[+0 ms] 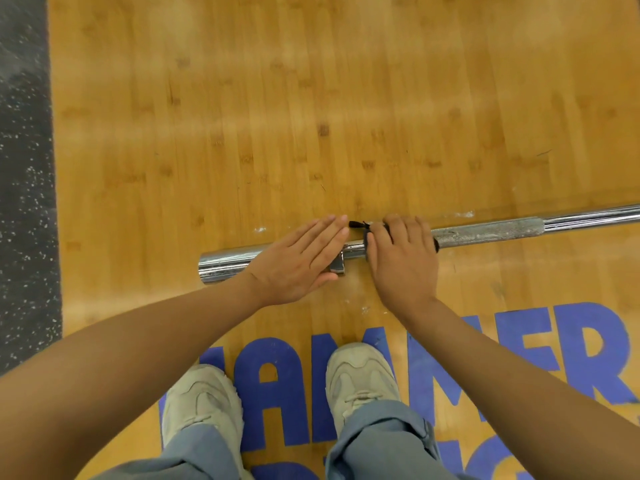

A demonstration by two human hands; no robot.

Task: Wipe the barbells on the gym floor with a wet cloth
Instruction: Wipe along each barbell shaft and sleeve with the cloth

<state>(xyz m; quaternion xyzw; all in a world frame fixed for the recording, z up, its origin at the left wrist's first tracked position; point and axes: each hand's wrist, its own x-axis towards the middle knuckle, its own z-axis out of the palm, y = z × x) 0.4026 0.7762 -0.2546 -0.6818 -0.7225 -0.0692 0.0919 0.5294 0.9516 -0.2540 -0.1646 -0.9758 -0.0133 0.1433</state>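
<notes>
Wiping the barbell (485,232) shaft beside its collar, on the wooden platform (311,116).

Right hand (403,261) curls, clamping the dark cloth (360,226) around the shaft; left hand (298,259) lies flat, fingers together, steadying the sleeve (225,263). Best practice: keep the wrap tight, stroke away from the flat fingers.

A: What is the barbell (485,233) made of?

B: Metal. Its thick end sleeve (228,263) is polished chrome, glossy and mirror-like. The stretch right of the right hand (403,261) looks dull, rough and grey, with white powdery marks, and past that the bar shines again.

A: And the cloth (362,226)?

B: Dark fabric, matt, with a loose frayed end; most of it is hidden under that hand.

A: The floor?

B: The wooden floor (311,98) is smooth, varnished planks with a soft sheen and flat blue painted letters (519,355). Along the left edge runs a matt dark speckled mat (24,202), grainy like rubber.

A: The shoes (360,375)?

B: Pale, matt, soft-looking. The trousers (377,441) are plain grey-blue cloth.
</notes>
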